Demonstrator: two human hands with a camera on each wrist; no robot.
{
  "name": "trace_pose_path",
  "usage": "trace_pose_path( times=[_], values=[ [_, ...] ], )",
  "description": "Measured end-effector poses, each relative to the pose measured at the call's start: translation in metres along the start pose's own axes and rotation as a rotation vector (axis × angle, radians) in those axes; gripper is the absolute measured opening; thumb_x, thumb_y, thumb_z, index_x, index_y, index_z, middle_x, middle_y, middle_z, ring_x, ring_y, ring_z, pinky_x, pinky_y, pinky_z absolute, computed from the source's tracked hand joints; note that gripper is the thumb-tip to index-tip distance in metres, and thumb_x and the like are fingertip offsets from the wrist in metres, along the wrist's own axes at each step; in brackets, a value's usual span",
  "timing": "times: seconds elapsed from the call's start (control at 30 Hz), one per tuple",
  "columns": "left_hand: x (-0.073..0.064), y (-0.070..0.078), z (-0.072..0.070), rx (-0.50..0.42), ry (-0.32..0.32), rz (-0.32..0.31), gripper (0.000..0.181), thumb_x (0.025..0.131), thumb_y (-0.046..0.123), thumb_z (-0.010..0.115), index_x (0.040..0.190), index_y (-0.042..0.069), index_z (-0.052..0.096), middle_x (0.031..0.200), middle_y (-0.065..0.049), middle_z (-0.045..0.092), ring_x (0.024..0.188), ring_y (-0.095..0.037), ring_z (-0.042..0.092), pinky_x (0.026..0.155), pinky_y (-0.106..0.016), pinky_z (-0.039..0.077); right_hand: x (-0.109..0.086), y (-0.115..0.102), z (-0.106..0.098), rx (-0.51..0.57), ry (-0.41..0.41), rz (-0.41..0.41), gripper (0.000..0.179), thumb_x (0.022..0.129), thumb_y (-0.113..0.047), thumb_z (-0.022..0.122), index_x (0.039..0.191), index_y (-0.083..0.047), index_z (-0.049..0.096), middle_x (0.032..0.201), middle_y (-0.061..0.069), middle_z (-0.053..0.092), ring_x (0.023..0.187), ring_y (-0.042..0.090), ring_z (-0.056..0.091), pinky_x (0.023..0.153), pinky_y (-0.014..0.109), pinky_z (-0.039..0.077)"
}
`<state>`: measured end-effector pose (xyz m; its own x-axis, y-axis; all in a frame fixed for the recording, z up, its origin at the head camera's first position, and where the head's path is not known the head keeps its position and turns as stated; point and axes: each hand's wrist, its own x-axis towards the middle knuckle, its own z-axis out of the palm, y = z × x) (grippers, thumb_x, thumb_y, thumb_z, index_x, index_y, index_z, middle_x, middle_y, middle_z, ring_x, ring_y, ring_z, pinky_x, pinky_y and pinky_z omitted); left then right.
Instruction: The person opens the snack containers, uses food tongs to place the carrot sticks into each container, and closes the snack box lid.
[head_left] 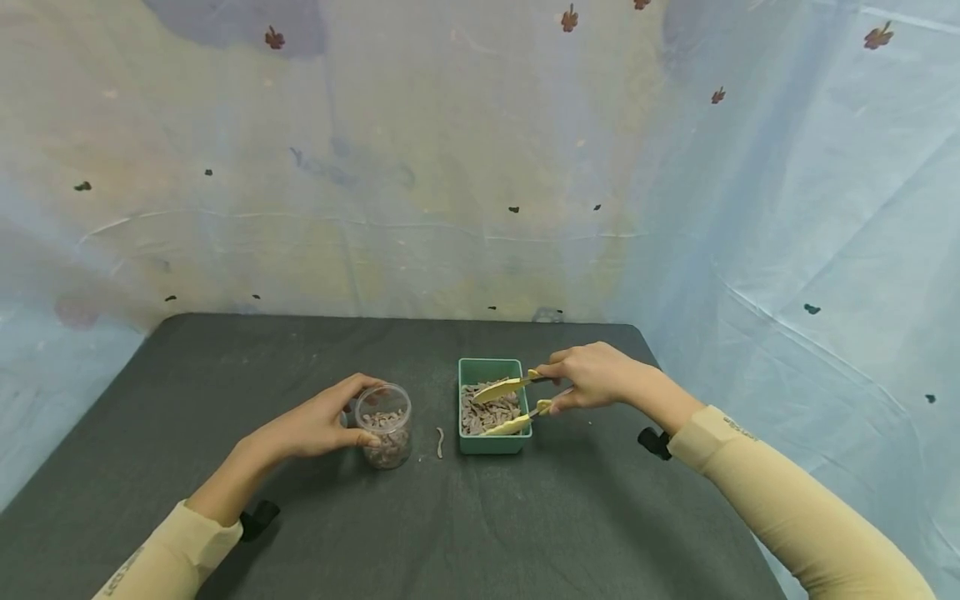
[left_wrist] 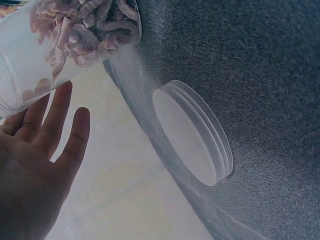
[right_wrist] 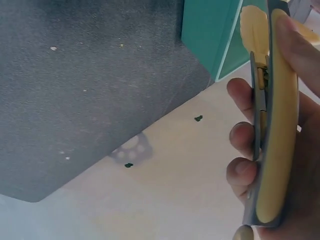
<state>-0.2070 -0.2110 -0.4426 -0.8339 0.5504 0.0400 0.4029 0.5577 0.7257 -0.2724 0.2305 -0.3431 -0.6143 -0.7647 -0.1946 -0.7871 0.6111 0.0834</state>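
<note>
Tongs [head_left: 500,389] gripped in our right hand [head_left: 598,374] stand spread over strips [head_left: 487,412] in the box [head_left: 495,445]; our left hand [head_left: 322,425] grips the jar [left_wrist: 22,60] nearby. We're likely picking up; next calls for squeezing.

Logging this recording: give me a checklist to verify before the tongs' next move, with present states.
1. Left hand steadying the jar: ok, fingers and thumb around it.
2. Jar mouth uncovered: ok, lid lies on the table.
3. Right hand holding the tongs: ok.
4. Tongs' arms spread at the green container: ok.
5. Tongs touching the contents: cannot tell.
6. No stray pieces: not ok, one strip lies between jar and container.
</note>
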Motion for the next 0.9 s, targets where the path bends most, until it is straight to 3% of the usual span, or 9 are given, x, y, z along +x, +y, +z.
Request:
trace_pose_path(
  times=[0.4, 0.63, 0.9],
  values=[
    [0.002, 0.0, 0.001, 0.012, 0.002, 0.004, 0.076, 0.092, 0.043, 0.08, 0.152, 0.015, 0.042, 0.151, -0.012, 0.049, 0.142, -0.041, 0.045, 0.104, -0.062, 0.046, 0.017, -0.007, -0.006, -0.059, -0.091, 0.006, 0.061, 0.094, -0.05, 0.076, 0.143, -0.015, 0.064, 0.108, 0.002, 0.068, 0.085, 0.015, 0.067, 0.068, 0.037, 0.056],
    [0.002, 0.0, 0.002, 0.004, 0.003, 0.005, 0.077, 0.091, 0.044, 0.08, 0.151, 0.014, 0.042, 0.151, -0.012, 0.049, 0.142, -0.041, 0.045, 0.105, -0.062, 0.045, 0.021, -0.001, 0.0, 0.053, -0.159, 0.031, 0.061, 0.096, -0.047, 0.075, 0.145, -0.012, 0.063, 0.107, 0.0, 0.069, 0.081, 0.008, 0.061, 0.068, 0.033, 0.051],
    [0.002, -0.001, 0.001, 0.021, 0.001, 0.002, 0.077, 0.092, 0.046, 0.079, 0.152, 0.015, 0.042, 0.151, -0.012, 0.049, 0.142, -0.04, 0.045, 0.103, -0.061, 0.047, 0.017, -0.004, 0.002, 0.072, -0.127, 0.011, 0.052, 0.097, -0.045, 0.073, 0.14, -0.016, 0.069, 0.133, 0.006, 0.07, 0.101, 0.017, 0.072, 0.078, 0.037, 0.058]
  ],
)
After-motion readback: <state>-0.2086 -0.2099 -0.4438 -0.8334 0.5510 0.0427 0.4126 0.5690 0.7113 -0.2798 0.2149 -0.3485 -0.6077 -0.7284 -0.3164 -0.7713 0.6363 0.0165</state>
